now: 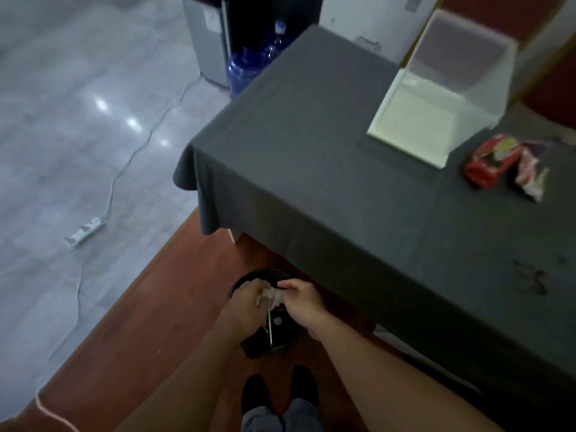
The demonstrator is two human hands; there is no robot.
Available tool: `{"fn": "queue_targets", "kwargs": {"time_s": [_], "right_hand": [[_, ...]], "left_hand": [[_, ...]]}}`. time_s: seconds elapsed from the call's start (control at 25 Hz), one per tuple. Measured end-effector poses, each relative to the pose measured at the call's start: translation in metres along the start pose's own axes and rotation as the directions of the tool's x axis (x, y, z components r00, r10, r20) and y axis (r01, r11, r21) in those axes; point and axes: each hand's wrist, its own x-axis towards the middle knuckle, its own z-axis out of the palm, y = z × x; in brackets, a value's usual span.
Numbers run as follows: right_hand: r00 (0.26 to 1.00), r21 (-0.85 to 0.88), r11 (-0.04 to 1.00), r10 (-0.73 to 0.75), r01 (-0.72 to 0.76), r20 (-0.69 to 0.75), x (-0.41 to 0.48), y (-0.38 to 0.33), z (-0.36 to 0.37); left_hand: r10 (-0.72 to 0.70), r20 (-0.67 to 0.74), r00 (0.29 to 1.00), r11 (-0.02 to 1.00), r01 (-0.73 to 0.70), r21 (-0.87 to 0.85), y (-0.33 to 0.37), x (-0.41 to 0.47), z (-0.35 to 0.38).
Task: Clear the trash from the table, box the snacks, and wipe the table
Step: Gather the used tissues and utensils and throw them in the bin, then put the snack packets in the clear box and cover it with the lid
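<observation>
A black trash bin [268,341] with a dark liner stands on the wooden floor beside the table's near edge. Above its opening, my left hand [246,302] and my right hand [304,302] both pinch a crumpled white piece of trash [272,296]; a thin white stick hangs down from it into the bin. On the grey tablecloth [327,169], at the far right, lie a red snack pack [489,162] and a white and red wrapper [530,173]. A clear plastic box [436,88] lies behind them. Dark stains [536,280] mark the cloth at the right.
A white power strip [84,233] with its cable lies on the grey tiled floor to the left. Blue water bottles [246,68] and a grey cabinet [205,39] stand beyond the table's far corner. My feet [279,397] are just below the bin.
</observation>
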Motion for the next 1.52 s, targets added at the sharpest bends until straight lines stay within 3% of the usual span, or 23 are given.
{"fn": "queue_targets", "kwargs": {"time_s": [0.12, 0.28, 0.48, 0.6, 0.8, 1.0, 1.16, 1.32, 1.52], "right_hand": [[0.990, 0.027, 0.993, -0.114, 0.117, -0.086, -0.060, -0.036, -0.036], [0.959, 0.151, 0.959, -0.211, 0.241, -0.187, -0.123, -0.070, -0.107], [0.911, 0.345, 0.864, -0.258, 0.367, -0.322, -0.155, -0.078, -0.217], [0.887, 0.415, 0.818, -0.228, 0.398, -0.401, -0.145, -0.077, -0.281], [0.872, 0.485, 0.777, -0.160, 0.400, -0.463, -0.088, -0.106, -0.379], [0.880, 0.377, 0.864, -0.142, 0.334, -0.453, -0.023, -0.151, -0.440], [0.910, 0.320, 0.903, -0.151, 0.286, -0.387, 0.015, -0.173, -0.459], [0.927, 0.272, 0.929, -0.148, 0.250, -0.345, 0.043, -0.177, -0.463], [0.925, 0.254, 0.926, -0.189, 0.280, -0.331, 0.043, -0.178, -0.466]], "left_hand": [[0.127, -0.060, 0.990, 0.992, -0.127, 0.010, 0.058, -0.033, -0.038], [0.346, -0.143, 0.927, 0.938, -0.338, 0.083, 0.148, -0.053, -0.074], [0.481, -0.105, 0.870, 0.876, -0.482, 0.013, 0.265, -0.029, -0.077], [0.529, -0.199, 0.825, 0.840, -0.543, -0.016, 0.331, 0.002, -0.067], [0.459, -0.364, 0.811, 0.858, -0.511, -0.056, 0.425, 0.070, -0.065], [0.389, -0.435, 0.812, 0.901, -0.433, -0.003, 0.467, 0.137, -0.076], [0.286, -0.416, 0.863, 0.956, -0.289, 0.058, 0.469, 0.180, -0.084], [0.142, -0.351, 0.926, 0.988, -0.153, -0.002, 0.458, 0.208, -0.090], [0.225, -0.407, 0.885, 0.963, -0.266, -0.045, 0.464, 0.216, -0.102]]}}
